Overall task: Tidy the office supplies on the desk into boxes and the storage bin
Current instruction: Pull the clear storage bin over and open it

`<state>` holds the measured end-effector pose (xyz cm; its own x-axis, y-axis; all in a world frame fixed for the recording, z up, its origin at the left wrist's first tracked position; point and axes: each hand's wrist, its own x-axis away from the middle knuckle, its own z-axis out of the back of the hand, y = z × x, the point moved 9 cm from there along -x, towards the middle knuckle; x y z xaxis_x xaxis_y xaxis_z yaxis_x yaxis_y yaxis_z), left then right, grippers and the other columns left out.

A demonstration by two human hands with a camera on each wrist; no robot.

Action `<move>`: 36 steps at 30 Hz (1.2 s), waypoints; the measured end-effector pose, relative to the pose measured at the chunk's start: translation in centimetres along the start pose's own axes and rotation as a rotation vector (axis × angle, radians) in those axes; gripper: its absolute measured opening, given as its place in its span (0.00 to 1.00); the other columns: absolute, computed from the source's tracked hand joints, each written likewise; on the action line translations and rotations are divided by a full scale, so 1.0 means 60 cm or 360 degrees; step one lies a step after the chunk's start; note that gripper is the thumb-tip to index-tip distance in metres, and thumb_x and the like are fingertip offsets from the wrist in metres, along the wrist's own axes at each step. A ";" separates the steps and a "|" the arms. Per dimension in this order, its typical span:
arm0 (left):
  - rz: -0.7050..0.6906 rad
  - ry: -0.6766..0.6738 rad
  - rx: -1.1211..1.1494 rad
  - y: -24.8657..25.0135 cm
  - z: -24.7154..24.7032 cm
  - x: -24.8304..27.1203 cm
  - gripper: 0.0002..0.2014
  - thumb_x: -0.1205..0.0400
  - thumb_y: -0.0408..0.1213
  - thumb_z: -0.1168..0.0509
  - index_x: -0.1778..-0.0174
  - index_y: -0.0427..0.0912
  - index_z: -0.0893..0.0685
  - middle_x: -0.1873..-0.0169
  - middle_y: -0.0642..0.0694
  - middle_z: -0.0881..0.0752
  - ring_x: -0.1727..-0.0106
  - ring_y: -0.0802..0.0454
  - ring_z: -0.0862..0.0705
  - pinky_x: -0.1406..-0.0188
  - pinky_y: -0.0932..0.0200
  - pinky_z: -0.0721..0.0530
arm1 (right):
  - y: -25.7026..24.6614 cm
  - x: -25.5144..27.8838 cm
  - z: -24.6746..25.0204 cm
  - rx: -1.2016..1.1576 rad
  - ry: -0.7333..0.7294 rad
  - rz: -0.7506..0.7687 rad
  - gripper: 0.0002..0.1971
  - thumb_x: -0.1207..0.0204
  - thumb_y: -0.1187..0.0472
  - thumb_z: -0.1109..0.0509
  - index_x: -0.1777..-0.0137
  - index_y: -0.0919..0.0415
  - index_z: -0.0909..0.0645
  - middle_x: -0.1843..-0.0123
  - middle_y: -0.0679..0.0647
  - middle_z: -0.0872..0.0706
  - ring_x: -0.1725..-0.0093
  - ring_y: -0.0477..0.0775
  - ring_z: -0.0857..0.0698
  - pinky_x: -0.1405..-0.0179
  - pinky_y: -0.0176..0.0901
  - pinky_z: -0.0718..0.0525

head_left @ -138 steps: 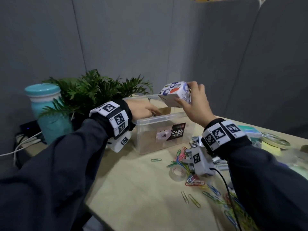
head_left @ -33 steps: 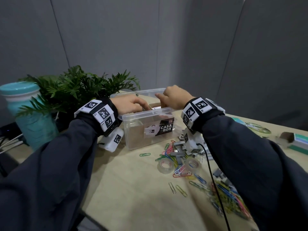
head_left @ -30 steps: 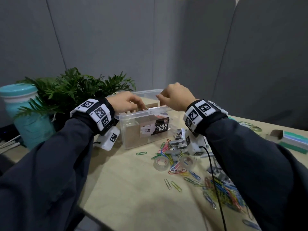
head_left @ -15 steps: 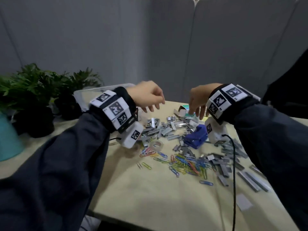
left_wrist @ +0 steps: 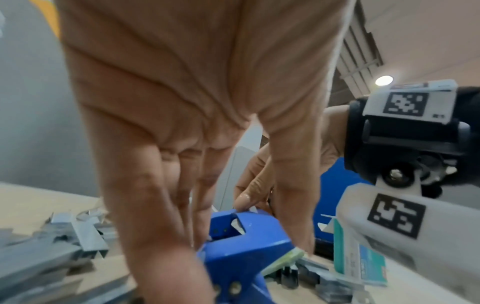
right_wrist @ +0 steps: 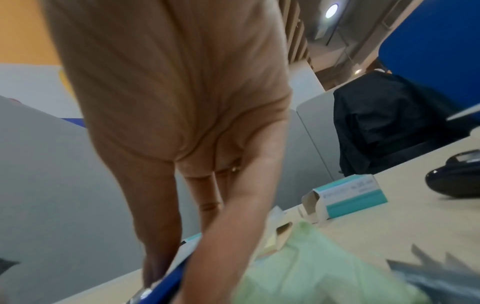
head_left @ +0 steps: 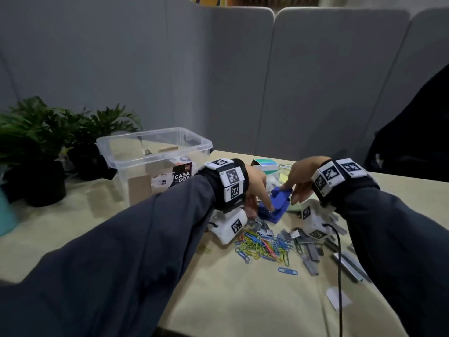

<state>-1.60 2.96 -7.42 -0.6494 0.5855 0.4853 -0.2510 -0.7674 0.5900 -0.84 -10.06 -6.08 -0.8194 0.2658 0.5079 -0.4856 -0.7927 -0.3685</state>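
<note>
Fingers: our left hand (head_left: 255,188) comes down over the near end of the blue stapler (head_left: 273,206), fingers (left_wrist: 155,205) and thumb straddling its body and closing round it; our right hand (head_left: 297,181) pinches the far raised end, thumb on one side and fingers (right_wrist: 155,246) on the other. We judge two hands are used because the stapler lies open among loose bits and would flop if lifted by one end.
Desk: the pale desk (head_left: 243,300) carries everything, and the clutter sits towards its right half.
Bin: the clear storage bin (head_left: 155,142) stands open just left of our left wrist, with small boxes already in it; it is near enough for a short carry.
Stapler: it rests on the desk between both hands, on top of staples, not yet lifted.
Small box: a white and teal box (right_wrist: 350,197) lies behind the stapler with its end flap open, likely waiting for staples.
Paper clips: a coloured heap of paper clips (head_left: 262,246) lies in front of the stapler, untouched.
Staples: grey strips of staples (head_left: 313,254) are scattered right of the clips, untouched too.
</note>
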 end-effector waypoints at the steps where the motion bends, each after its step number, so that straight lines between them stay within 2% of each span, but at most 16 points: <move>1: 0.0014 -0.0001 0.0070 -0.003 0.001 0.001 0.23 0.24 0.35 0.24 0.40 0.23 0.19 0.55 0.29 0.10 0.47 0.35 0.11 0.39 0.42 0.15 | -0.004 -0.003 -0.001 0.0005 0.0010 0.0008 0.14 0.19 0.61 0.28 0.60 0.73 0.17 0.67 0.66 0.10 0.74 0.54 0.12 0.48 0.49 0.12; 3: 0.0037 0.0012 0.0204 -0.012 0.004 -0.002 0.25 0.25 0.36 0.23 0.38 0.24 0.19 0.56 0.29 0.10 0.47 0.36 0.10 0.37 0.43 0.16 | -0.013 -0.003 0.000 0.0048 0.0048 0.0003 0.15 0.18 0.61 0.29 0.64 0.70 0.18 0.70 0.61 0.11 0.74 0.51 0.13 0.45 0.44 0.13; 4: 0.0061 0.0018 0.0283 -0.020 0.003 -0.006 0.27 0.26 0.37 0.22 0.37 0.23 0.20 0.58 0.29 0.10 0.48 0.36 0.10 0.37 0.43 0.16 | -0.017 0.001 0.000 0.0040 0.0065 -0.0005 0.16 0.18 0.61 0.29 0.66 0.69 0.20 0.74 0.59 0.12 0.76 0.49 0.14 0.52 0.39 0.12; 5: 0.0094 0.0026 0.0372 -0.028 0.000 -0.009 0.29 0.26 0.38 0.22 0.36 0.23 0.21 0.59 0.28 0.10 0.50 0.36 0.10 0.38 0.42 0.15 | -0.021 0.007 0.000 0.0008 0.0070 0.0002 0.16 0.17 0.61 0.31 0.66 0.68 0.22 0.78 0.57 0.14 0.80 0.46 0.16 0.64 0.32 0.13; 7: 0.0132 0.0069 0.0549 -0.040 -0.004 -0.011 0.29 0.24 0.39 0.24 0.34 0.23 0.25 0.64 0.28 0.11 0.60 0.39 0.10 0.49 0.45 0.11 | -0.029 0.026 0.002 -0.0039 0.0063 0.0023 0.18 0.16 0.62 0.33 0.68 0.67 0.24 0.83 0.54 0.19 0.87 0.42 0.21 0.84 0.28 0.22; 9: 0.0117 0.0129 0.0687 -0.045 0.007 -0.002 0.29 0.21 0.43 0.27 0.33 0.26 0.27 0.65 0.30 0.12 0.69 0.43 0.13 0.64 0.49 0.09 | -0.042 0.036 0.018 -0.0062 0.0104 0.0088 0.18 0.16 0.63 0.32 0.69 0.67 0.24 0.85 0.54 0.20 0.89 0.42 0.23 0.89 0.28 0.26; 10: 0.0088 0.0171 0.0723 -0.046 0.020 0.005 0.30 0.20 0.45 0.28 0.33 0.27 0.28 0.64 0.31 0.13 0.69 0.44 0.14 0.65 0.49 0.10 | -0.049 0.038 0.031 -0.0079 0.0134 0.0120 0.18 0.17 0.64 0.32 0.69 0.68 0.24 0.85 0.54 0.20 0.89 0.41 0.23 0.89 0.28 0.27; 12: 0.0024 0.0243 0.0767 -0.046 0.052 0.022 0.31 0.21 0.48 0.29 0.33 0.27 0.27 0.57 0.31 0.15 0.64 0.42 0.14 0.60 0.48 0.10 | -0.070 0.043 0.056 -0.0125 0.0185 0.0195 0.15 0.19 0.62 0.29 0.66 0.68 0.21 0.82 0.53 0.18 0.86 0.40 0.22 0.85 0.26 0.23; 15: -0.0098 0.0227 0.0877 -0.038 0.081 0.049 0.29 0.21 0.51 0.30 0.35 0.29 0.22 0.55 0.35 0.13 0.58 0.41 0.12 0.51 0.48 0.11 | -0.114 0.049 0.089 -0.0218 0.0276 0.0366 0.08 0.22 0.61 0.25 0.49 0.66 0.14 0.68 0.53 0.16 0.75 0.42 0.19 0.72 0.28 0.21; 18: -0.0263 0.0282 0.1116 -0.033 0.110 0.073 0.21 0.20 0.44 0.29 0.41 0.29 0.18 0.56 0.35 0.11 0.58 0.44 0.10 0.54 0.52 0.09 | -0.156 0.061 0.105 -0.0320 0.0304 0.0533 0.16 0.22 0.62 0.26 0.37 0.70 0.16 0.58 0.56 0.17 0.66 0.45 0.21 0.63 0.30 0.20; 22: -0.0387 0.0563 0.1177 -0.053 0.164 0.110 0.19 0.25 0.34 0.25 0.45 0.24 0.17 0.56 0.32 0.11 0.60 0.44 0.09 0.57 0.56 0.09 | -0.208 0.073 0.097 -0.0382 0.0242 0.0762 0.16 0.18 0.61 0.30 0.36 0.71 0.17 0.50 0.61 0.14 0.58 0.50 0.13 0.54 0.38 0.11; 26: -0.0543 0.0886 0.1036 -0.068 0.210 0.154 0.13 0.28 0.29 0.22 0.52 0.29 0.14 0.61 0.36 0.10 0.61 0.45 0.09 0.56 0.54 0.09 | -0.266 0.089 0.069 -0.0256 0.0078 0.0949 0.21 0.13 0.50 0.39 0.26 0.60 0.23 0.29 0.60 0.19 0.32 0.61 0.18 0.35 0.52 0.17; 29: -0.0674 0.1269 0.0895 -0.088 0.247 0.187 0.19 0.31 0.25 0.21 0.50 0.33 0.22 0.69 0.43 0.14 0.71 0.52 0.13 0.64 0.56 0.09 | -0.310 0.109 0.064 -0.0417 -0.0102 0.1248 0.18 0.13 0.58 0.39 0.27 0.64 0.24 0.31 0.64 0.16 0.32 0.61 0.16 0.34 0.52 0.16; 31: -0.0745 0.1502 0.0776 -0.107 0.268 0.206 0.23 0.33 0.24 0.20 0.47 0.34 0.23 0.66 0.43 0.16 0.71 0.56 0.16 0.68 0.58 0.11 | -0.335 0.125 0.075 -0.0510 -0.0048 0.1445 0.16 0.16 0.64 0.35 0.29 0.67 0.24 0.35 0.63 0.15 0.40 0.56 0.12 0.43 0.48 0.11; 34: -0.0638 0.1860 0.0697 -0.166 0.304 0.223 0.15 0.29 0.32 0.21 0.53 0.42 0.21 0.62 0.44 0.16 0.60 0.48 0.14 0.56 0.47 0.12 | -0.374 0.132 0.085 -0.0397 0.0323 0.1657 0.18 0.19 0.67 0.31 0.31 0.66 0.25 0.41 0.57 0.21 0.54 0.46 0.13 0.58 0.39 0.10; 36: -0.0354 0.2020 0.0574 -0.216 0.321 0.224 0.09 0.22 0.38 0.28 0.49 0.41 0.19 0.56 0.42 0.14 0.49 0.42 0.14 0.48 0.43 0.14 | -0.397 0.123 0.077 -0.0132 0.0601 0.1724 0.20 0.21 0.66 0.27 0.31 0.65 0.25 0.40 0.56 0.23 0.52 0.51 0.15 0.49 0.48 0.10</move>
<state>6.74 25.81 3.88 -0.8821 -0.1095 -0.4582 -0.3632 -0.4613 0.8095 6.07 8.26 10.04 -0.8514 -0.3746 -0.3671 0.5222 -0.6708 -0.5267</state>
